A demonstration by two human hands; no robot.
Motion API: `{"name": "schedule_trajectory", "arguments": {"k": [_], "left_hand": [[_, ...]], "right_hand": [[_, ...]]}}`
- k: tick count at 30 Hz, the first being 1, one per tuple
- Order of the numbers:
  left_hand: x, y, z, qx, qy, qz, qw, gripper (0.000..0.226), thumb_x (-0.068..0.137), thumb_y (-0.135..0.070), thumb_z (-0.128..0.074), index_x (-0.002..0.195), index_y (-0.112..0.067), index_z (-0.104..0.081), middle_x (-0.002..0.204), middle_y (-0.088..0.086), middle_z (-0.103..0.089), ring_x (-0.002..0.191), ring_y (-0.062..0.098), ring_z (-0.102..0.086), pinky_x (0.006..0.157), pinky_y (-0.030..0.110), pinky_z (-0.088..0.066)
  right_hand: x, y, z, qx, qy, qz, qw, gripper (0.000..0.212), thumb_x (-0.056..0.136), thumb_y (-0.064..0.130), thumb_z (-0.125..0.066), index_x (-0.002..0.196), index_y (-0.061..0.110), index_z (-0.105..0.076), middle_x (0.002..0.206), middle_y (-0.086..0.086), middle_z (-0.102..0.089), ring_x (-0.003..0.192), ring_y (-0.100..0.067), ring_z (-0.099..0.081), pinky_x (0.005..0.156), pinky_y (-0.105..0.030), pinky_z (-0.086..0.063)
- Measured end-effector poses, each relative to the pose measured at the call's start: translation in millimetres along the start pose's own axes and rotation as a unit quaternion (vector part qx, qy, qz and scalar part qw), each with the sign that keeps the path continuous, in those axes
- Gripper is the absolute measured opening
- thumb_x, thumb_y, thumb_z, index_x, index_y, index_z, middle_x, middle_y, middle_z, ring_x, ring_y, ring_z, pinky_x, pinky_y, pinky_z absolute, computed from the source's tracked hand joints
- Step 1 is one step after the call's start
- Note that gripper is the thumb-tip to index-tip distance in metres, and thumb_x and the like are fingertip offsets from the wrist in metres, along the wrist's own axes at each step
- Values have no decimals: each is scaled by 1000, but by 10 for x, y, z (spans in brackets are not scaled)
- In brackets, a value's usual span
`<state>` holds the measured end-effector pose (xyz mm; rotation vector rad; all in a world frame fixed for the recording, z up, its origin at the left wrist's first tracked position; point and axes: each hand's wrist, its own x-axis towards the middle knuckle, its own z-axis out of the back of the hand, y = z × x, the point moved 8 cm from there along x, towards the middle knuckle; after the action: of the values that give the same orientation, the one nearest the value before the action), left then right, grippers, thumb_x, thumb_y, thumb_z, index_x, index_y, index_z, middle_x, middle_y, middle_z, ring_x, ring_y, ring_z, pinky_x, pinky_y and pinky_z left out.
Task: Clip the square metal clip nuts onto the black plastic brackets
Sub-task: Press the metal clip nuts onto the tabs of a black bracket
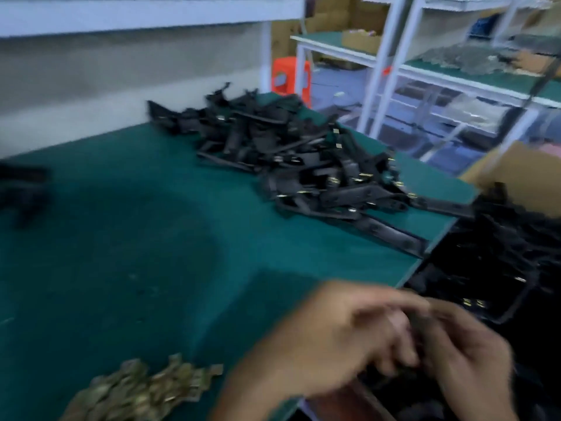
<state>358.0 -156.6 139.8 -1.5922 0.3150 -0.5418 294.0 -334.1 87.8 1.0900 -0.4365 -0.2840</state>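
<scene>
Both hands meet at the green desk [151,223] edge: left hand [328,338] and right hand [467,360] grip a blurry black plastic bracket [420,329] between them.

Before you: green bench [145,238]. Far right on it, a heap of black plastic brackets [291,153], brass clips showing. Near left edge, a pile of clip nuts [142,390]. Low right, your left hand [328,335] and right hand [467,344] meet around a dark, blurred piece [420,325].
</scene>
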Motion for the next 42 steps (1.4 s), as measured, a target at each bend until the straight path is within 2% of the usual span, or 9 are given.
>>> {"name": "schedule_trajectory", "arguments": {"k": [2, 5, 9, 17, 25, 29, 33, 38, 42], "left_hand": [[-419, -352, 1020, 6, -133, -75, 988, 19, 91, -23, -59, 98, -13, -73, 65, -10, -60, 50, 5, -42, 45, 14, -34], [-1335, -438, 2643, 35, -461, -100, 881, 24, 98, -20, -53, 79, -19, -68, 53, -7, -35, 45, 9, -23, 43, 16, -20], [-2157, 69, 3405, -160, -582, -57, 795, 30, 99, -23, -40, 71, -23, -51, 63, -2, -6, 52, 14, -3, 43, 24, -6], [-2157, 183, 3634, -145, -599, -80, 783, 27, 94, -15, -44, 67, -19, -47, 54, -4, -17, 46, 13, -10, 45, 22, -10], [-2137, 227, 3669, -127, -576, -80, 803, 29, 92, -20, -51, 64, -16, -46, 52, -3, -28, 43, 15, -17, 42, 21, -19], [-2125, 240, 3666, -127, -571, -77, 807, 33, 94, -20, -50, 61, -19, -46, 54, -3, -27, 42, 14, -17, 42, 20, -19], [-2124, 247, 3660, -122, -570, -71, 810, 36, 96, -17, -50, 60, -18, -47, 56, -1, -26, 43, 14, -20, 42, 20, -22], [-2114, 254, 3660, -131, -564, -76, 812, 19, 90, -15, -51, 71, -11, -50, 60, 2, -23, 48, 18, -16, 45, 24, -20], [-2036, 281, 3614, -181, -536, -72, 822, 15, 83, -23, -55, 82, -9, -57, 65, 6, -41, 49, 19, -34, 45, 27, -32]], "right_hand": [[-58, 436, -246, 57, 16, 87, 994, 17, 89, 11, -71, 86, 27, -78, 53, -4, -65, 41, -14, -55, 45, -27, -47], [-192, 1147, -1007, 93, 116, 218, 965, 17, 86, 11, -74, 84, 27, -77, 46, 3, -58, 39, -11, -53, 48, -22, -47], [-383, 1646, -2233, 128, 353, 245, 894, 11, 91, 21, -66, 90, 25, -77, 45, -1, -52, 41, -25, -51, 44, -31, -40], [-148, 2452, -5040, 0, 408, 281, 869, 18, 91, 11, -66, 104, 12, -78, 98, 0, -77, 81, -19, -72, 88, -33, -55], [-8, 2828, -6550, -140, 409, 280, 857, 53, 81, 37, -69, 131, 20, -63, 135, -3, -61, 112, -24, -63, 80, -26, -42], [158, 2876, -6662, -116, 425, 214, 872, 29, 74, 26, -85, 94, 9, -74, 80, 4, -67, 78, -14, -66, 51, -20, -42], [279, 2811, -6498, -98, 471, 195, 855, 13, 85, 21, -79, 81, 12, -70, 75, 1, -65, 62, -15, -54, 39, -16, -36], [273, 2904, -5849, -213, 424, 401, 784, 17, 95, 22, -60, 87, 7, -62, 84, -9, -65, 73, -24, -55, 61, -32, -44], [36, 2927, -5059, -204, 367, 537, 731, 18, 82, 31, -61, 74, 20, -50, 68, 2, -57, 65, -26, -55, 53, -34, -46]]}}
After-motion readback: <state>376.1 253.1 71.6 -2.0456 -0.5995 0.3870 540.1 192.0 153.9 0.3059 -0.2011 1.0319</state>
